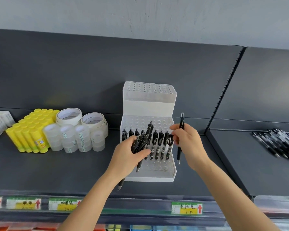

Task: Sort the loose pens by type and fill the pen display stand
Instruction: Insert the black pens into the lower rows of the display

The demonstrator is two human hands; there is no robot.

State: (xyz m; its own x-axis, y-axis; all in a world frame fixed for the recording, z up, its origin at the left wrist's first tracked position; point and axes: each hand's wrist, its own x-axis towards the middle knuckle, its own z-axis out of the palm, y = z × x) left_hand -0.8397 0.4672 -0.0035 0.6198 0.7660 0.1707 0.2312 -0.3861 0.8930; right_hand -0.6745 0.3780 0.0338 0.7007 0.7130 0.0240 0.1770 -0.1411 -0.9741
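Note:
A white stepped pen display stand (148, 105) with rows of holes stands on the dark shelf. Several black pens (162, 142) stand upright in its lower tier. My left hand (127, 157) grips a bundle of black pens (141, 142) in front of the stand's left half, tips pointing down. To the right of the stand, my right hand (185, 139) holds a single black pen (180, 135) upright, tip down. The stand's top tier holds no pens.
A pile of loose black pens (279, 144) lies on the shelf section to the right. Yellow glue sticks (30, 130), clear tape rolls (77, 139) and white tape rolls (80, 117) sit left of the stand. Price labels (187, 208) line the shelf's front edge.

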